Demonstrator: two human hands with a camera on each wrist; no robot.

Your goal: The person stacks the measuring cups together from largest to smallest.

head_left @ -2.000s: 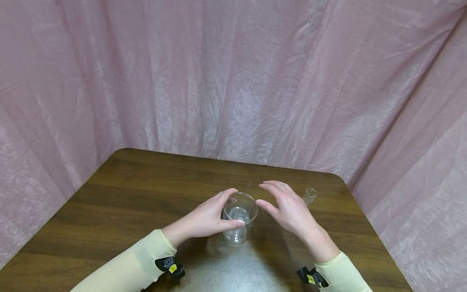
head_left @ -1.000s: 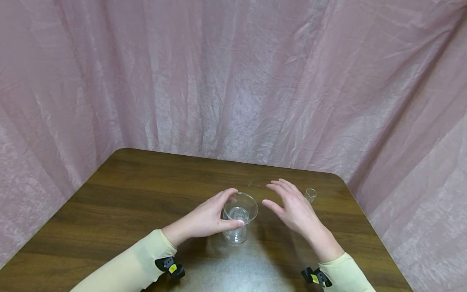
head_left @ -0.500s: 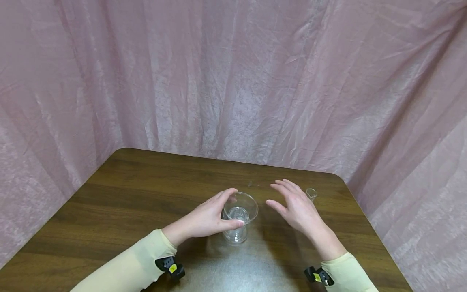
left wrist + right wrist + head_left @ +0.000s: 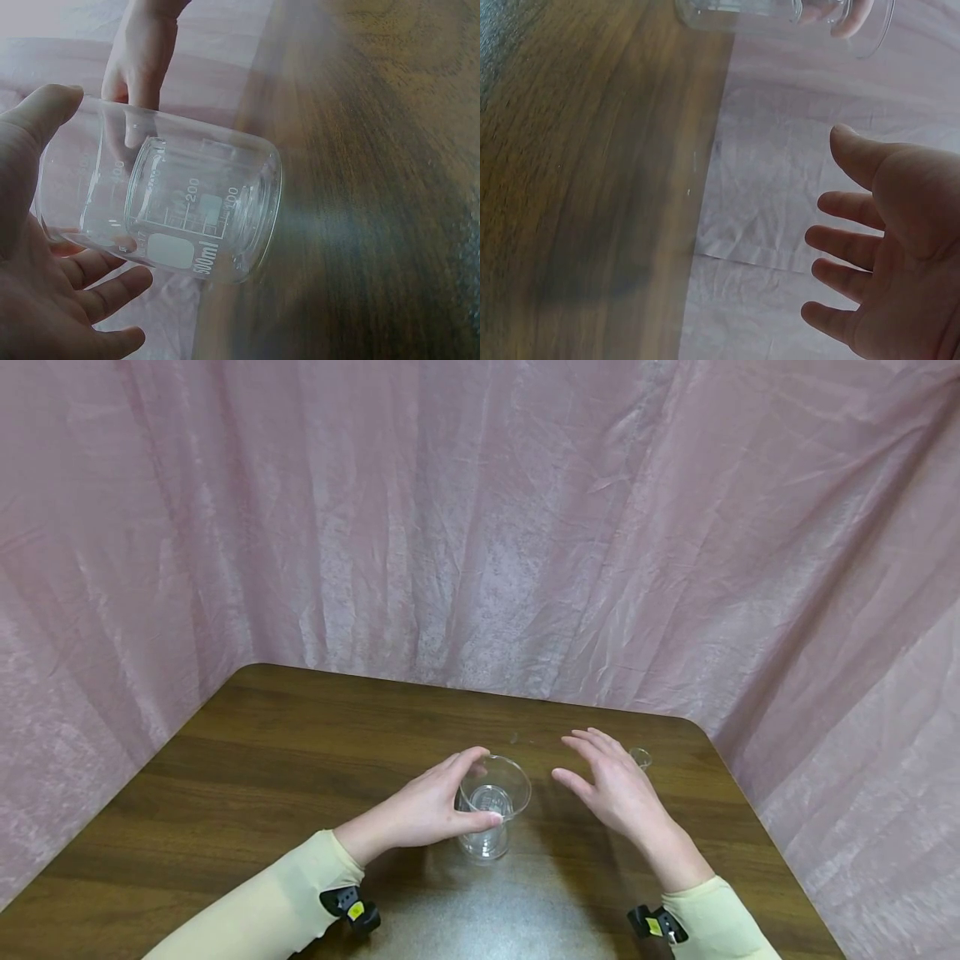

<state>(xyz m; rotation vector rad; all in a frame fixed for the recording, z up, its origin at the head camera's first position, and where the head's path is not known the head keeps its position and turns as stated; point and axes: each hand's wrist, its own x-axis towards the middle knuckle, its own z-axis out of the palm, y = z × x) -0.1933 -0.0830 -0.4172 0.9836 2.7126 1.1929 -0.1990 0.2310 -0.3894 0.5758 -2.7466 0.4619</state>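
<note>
A clear glass beaker (image 4: 486,845) marked 500ml stands upright on the table. My left hand (image 4: 427,803) grips its upper part, with the thumb on the near side of the rim and the index finger on the far side. In the left wrist view, a smaller glass vessel (image 4: 139,191) appears to sit inside the beaker; the remaining fingers (image 4: 112,292) are spread off the glass. To the beaker's right, my right hand (image 4: 617,792) hovers with fingers loosely extended and holds nothing. Behind it, a small glass beaker (image 4: 641,757) is mostly hidden.
The brown wooden table (image 4: 315,735) has rounded far corners. Pink velvet curtains (image 4: 480,527) hang around its back and sides. A tiny clear object or mark (image 4: 514,738) lies near the far edge, too faint to identify.
My right hand has drawn away from the large beaker to the right, covering more of the small beaker behind it. The left hand and the large beaker have stayed put.
</note>
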